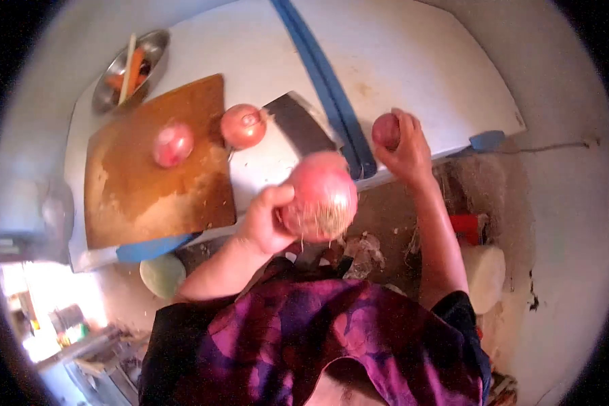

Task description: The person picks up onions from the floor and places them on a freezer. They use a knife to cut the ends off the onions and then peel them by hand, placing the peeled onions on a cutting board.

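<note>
My left hand (267,220) is closed around a large pink-red onion (321,193), held up near my chest with its pale, stringy root end facing me. Over the right part of the white table, my right hand (411,149) grips a smaller red onion (386,131). One more onion (174,144) rests on the wooden cutting board (149,196). Beside the board's right edge sits another onion (243,126). A wide dark blade (304,125), seemingly a cleaver, lies on the table just beyond my left hand; its handle is not clearly visible.
At the back left of the white table (413,47), a metal bowl (157,49) holds orange pieces and a pale stick. A blue strip (314,64) runs across the tabletop. Below the table are a pale green round object (162,276) and a cream container (486,277).
</note>
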Action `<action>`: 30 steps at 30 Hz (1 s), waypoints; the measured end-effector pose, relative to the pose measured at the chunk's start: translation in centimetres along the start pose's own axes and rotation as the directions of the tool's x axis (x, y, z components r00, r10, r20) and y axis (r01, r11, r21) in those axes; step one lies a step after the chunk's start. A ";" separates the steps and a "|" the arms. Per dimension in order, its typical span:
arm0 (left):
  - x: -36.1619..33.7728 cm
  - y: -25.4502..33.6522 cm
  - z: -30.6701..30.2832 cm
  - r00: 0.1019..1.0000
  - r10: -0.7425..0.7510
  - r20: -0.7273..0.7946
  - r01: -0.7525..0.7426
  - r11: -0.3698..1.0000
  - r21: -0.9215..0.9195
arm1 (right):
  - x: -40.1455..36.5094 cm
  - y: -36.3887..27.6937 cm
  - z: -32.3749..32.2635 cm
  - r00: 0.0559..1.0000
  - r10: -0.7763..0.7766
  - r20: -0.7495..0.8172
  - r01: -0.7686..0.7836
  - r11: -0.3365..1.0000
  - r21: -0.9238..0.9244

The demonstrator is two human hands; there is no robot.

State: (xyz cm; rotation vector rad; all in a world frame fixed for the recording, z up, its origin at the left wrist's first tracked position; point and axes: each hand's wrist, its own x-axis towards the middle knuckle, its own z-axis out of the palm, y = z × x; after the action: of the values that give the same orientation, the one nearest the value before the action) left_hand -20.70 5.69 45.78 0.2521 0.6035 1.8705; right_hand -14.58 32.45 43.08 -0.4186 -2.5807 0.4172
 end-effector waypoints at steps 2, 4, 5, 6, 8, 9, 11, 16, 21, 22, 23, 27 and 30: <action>-0.4 1.1 0.6 0.994 0.102 -0.029 -0.104 0.990 -0.090 | 2.4 0.5 1.9 0.995 0.030 0.099 -0.028 0.999 -0.024; -1.0 0.9 -0.3 0.982 0.150 -0.116 -0.164 0.979 -0.122 | 3.8 2.4 4.4 0.991 -0.039 0.127 0.042 0.999 -0.023; -1.2 1.0 -0.3 0.979 0.166 -0.120 -0.184 0.970 -0.160 | 4.5 3.2 4.8 0.990 -0.053 0.130 0.058 0.998 -0.034; -1.5 0.6 -0.2 0.977 0.172 -0.128 -0.196 0.959 -0.205 | 4.6 3.2 4.8 0.988 -0.059 0.141 0.066 0.997 -0.048; -1.9 -0.1 -0.6 0.976 0.176 -0.131 -0.206 0.941 -0.269 | 4.0 2.9 5.0 0.991 -0.097 0.088 0.111 0.981 -0.162; -1.9 -0.3 -0.9 0.977 0.175 -0.126 -0.205 0.936 -0.287 | 3.6 1.7 4.1 0.990 -0.137 0.024 0.139 0.955 -0.262; -1.7 -0.6 -1.1 0.974 0.192 -0.123 -0.222 0.923 -0.316 | 3.6 -1.5 1.9 0.977 -0.209 -0.033 0.202 0.966 -0.164; -1.6 -0.9 -0.5 0.963 0.224 -0.152 -0.263 0.910 -0.321 | -2.1 -7.3 2.4 0.910 -0.207 0.359 0.196 0.978 0.067; -2.1 -0.4 -0.9 0.962 0.206 -0.179 -0.247 0.936 -0.252 | -2.2 -9.2 4.2 0.868 -0.105 0.485 0.111 0.994 0.016; -2.3 -0.3 -1.0 0.962 0.218 -0.165 -0.252 0.941 -0.225 | -2.2 -8.9 4.9 0.873 -0.100 0.478 0.108 0.994 0.010; -2.6 -0.3 -1.2 0.961 0.232 -0.148 -0.258 0.946 -0.195 | -2.3 -8.2 6.4 0.879 -0.096 0.468 0.107 0.994 0.004; -3.4 -0.2 -2.8 0.977 0.204 -0.065 -0.211 0.971 -0.117 | -2.3 -7.5 6.6 0.931 -0.028 0.365 -0.005 0.996 0.089; -3.7 0.2 -3.1 0.987 0.158 -0.038 -0.161 0.983 -0.090 | -3.2 -8.4 3.4 0.926 0.118 0.358 -0.255 0.895 0.367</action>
State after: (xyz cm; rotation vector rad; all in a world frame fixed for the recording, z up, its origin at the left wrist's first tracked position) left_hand -20.87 1.39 43.71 0.2163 0.5288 2.0549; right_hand -15.46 22.96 41.91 -0.4827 -2.6692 1.1630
